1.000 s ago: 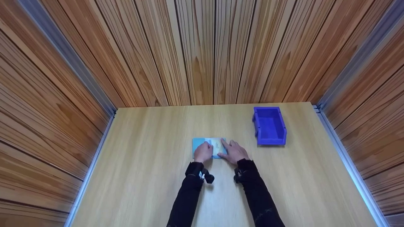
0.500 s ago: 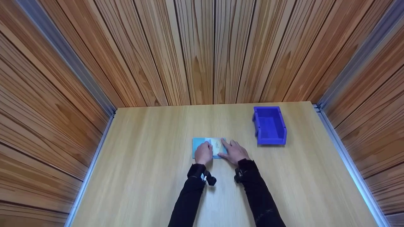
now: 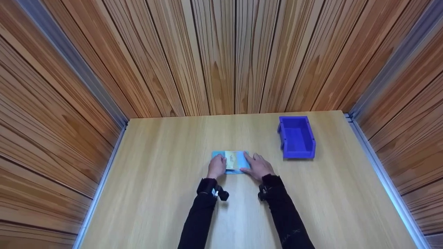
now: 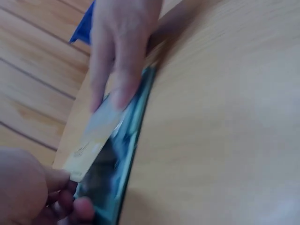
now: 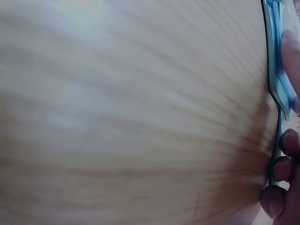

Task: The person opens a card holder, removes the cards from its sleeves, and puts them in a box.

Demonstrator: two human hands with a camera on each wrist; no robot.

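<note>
A flat light-blue card holder [image 3: 218, 152] lies on the wooden table before me, its layered edge [image 5: 273, 42] showing in the right wrist view. Over it is a thin card [image 4: 91, 152], part yellow and part pale blue. My left hand [image 3: 216, 167] pinches the card's left end between thumb and fingers, lifting it slightly off the holder. At the other end my right hand [image 3: 259, 167] rests with thumb and forefinger stretched apart on the card and holder. In the left wrist view the right hand [image 4: 124, 37] is blurred. How far the card lies inside the holder cannot be told.
A purple-blue plastic bin [image 3: 298, 138] stands on the table [image 3: 159, 180] to the right and behind the hands. Wood-plank walls [image 3: 221, 62] enclose the back and both sides, with metal rails [image 3: 380, 186] along the side edges.
My left hand has moved left, and the card's yellow part has shifted left with it, showing more pale blue by the right hand. The right hand has stayed nearly still.
</note>
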